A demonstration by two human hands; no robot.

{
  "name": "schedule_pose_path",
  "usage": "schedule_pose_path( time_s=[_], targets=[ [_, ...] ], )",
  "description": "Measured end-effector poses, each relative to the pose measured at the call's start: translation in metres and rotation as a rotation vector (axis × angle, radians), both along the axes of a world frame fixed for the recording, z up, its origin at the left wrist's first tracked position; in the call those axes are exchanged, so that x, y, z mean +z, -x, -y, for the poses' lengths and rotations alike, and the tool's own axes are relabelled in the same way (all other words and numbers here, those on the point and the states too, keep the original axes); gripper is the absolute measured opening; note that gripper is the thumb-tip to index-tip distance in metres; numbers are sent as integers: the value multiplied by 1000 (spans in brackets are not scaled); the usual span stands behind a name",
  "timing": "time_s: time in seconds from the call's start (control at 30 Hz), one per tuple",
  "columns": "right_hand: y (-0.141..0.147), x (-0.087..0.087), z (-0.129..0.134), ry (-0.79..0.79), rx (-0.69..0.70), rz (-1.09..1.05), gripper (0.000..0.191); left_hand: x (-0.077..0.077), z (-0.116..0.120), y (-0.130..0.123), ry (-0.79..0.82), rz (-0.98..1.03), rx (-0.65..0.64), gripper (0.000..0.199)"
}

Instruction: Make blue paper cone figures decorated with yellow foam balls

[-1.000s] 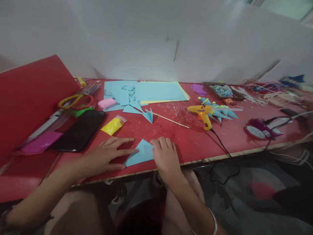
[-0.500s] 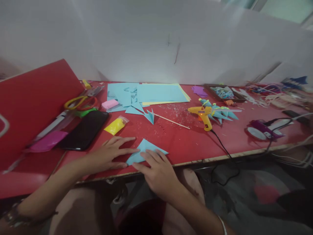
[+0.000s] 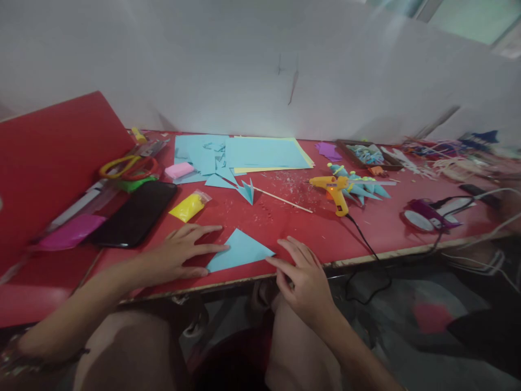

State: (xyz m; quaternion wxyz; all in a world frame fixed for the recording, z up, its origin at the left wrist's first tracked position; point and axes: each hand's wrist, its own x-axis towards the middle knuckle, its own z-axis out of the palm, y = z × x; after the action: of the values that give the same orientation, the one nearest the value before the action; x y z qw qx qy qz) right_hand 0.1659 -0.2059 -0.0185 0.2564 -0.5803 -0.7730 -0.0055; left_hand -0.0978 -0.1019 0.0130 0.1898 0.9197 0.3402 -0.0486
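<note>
A light blue paper triangle (image 3: 240,251) lies flat near the front edge of the red table. My left hand (image 3: 183,252) rests at its left side with fingers spread, the fingertips touching the paper's left edge. Just off the triangle's right corner is my right hand (image 3: 301,271), its fingers loosely extended and nothing held in them. Behind the triangle lie a folded blue paper piece (image 3: 246,192) and a thin wooden stick (image 3: 283,200). A yellow packet (image 3: 188,206) sits beyond my left hand.
A yellow glue gun (image 3: 334,190) with a lit orange light lies right of centre, its black cord hanging off the table. Blue paper sheets (image 3: 268,153) lie by the wall. To the left are a black phone (image 3: 136,214) and scissors (image 3: 129,167). Blue paper cones (image 3: 362,187) lie behind the glue gun.
My right hand has slid right, off the blue paper, uncovering its right half. My left hand stays at the paper's left edge. The view has shifted slightly.
</note>
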Motion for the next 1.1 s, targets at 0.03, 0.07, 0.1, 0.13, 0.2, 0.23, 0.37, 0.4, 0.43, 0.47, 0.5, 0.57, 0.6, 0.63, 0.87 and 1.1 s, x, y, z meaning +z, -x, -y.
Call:
schedule_pose_path(
  time_s=[0.03,0.07,0.1,0.13,0.2,0.23,0.37,0.4,0.43,0.47,0.5,0.57,0.6,0.63,0.87,1.1],
  targets=[
    [-4,-1,1,-7,-26,1,33,1,0,0,16,-6,11,44],
    [-8,-2,2,-13,-54,4,33,1,0,0,30,-8,19,44],
    [-11,-3,3,-18,-81,8,33,1,0,-1,41,-6,21,44],
    [-14,-3,3,-23,-101,15,33,1,0,0,48,-1,17,45],
    [-16,-3,3,-28,-124,24,31,2,-1,0,55,5,7,45],
    [-16,-2,3,-36,-131,22,29,2,-2,0,57,2,5,46],
    [0,5,1,-79,-70,-14,28,6,-4,0,52,-27,5,47],
    [7,5,1,-76,-13,-9,31,7,-3,-2,39,-25,-1,48],
    [15,5,1,-62,46,7,35,7,0,-4,17,-15,-14,50],
    [23,4,1,-44,95,28,38,7,4,-8,-8,-1,-27,53],
    [30,2,1,-40,137,53,41,5,9,-12,-41,21,-49,57],
    [42,-4,1,-38,165,101,40,1,22,-23,-92,60,-60,72],
    [45,-8,0,-63,157,125,35,-2,30,-29,-128,75,-45,75],
    [47,-11,0,-90,141,136,31,-3,37,-34,-174,74,-32,72],
    [40,2,-9,-125,215,80,11,18,61,-54,-479,-55,-88,16],
    [45,48,-23,-358,239,12,16,42,59,-58,-611,119,-47,31]
  ],
)
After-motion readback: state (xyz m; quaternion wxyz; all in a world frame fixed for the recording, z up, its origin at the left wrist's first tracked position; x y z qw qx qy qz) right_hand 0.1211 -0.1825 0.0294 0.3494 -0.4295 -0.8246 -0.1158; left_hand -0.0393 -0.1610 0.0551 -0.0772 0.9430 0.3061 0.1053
